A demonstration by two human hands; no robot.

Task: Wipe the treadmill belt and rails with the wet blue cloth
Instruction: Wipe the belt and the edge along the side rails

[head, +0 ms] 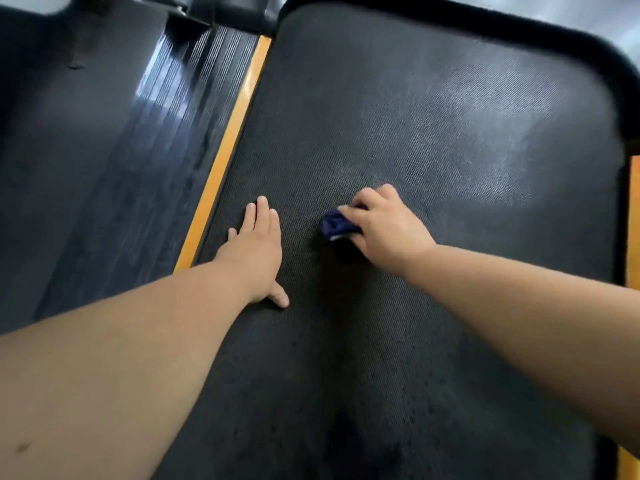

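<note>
Our right hand (pixel 384 226) grips the bunched blue cloth (pixel 337 225) with curled fingers (pixel 367 199), pressing it on the middle of the belt (pixel 415 116). Our left hand (pixel 258 247) lies flat on the belt, fingers straight, toward its yellow strip (pixel 225 154). We should use even pressure and make long overlapping strokes.

Most of the blue cloth (pixel 337 225) hidden under the right hand (pixel 388 226).

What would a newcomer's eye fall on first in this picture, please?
The dark textured treadmill belt fills most of the view. At its middle the right hand grips a bunched blue cloth, while the left hand lies flat to its left. A bright orange strip runs along the belt's left edge.
</note>
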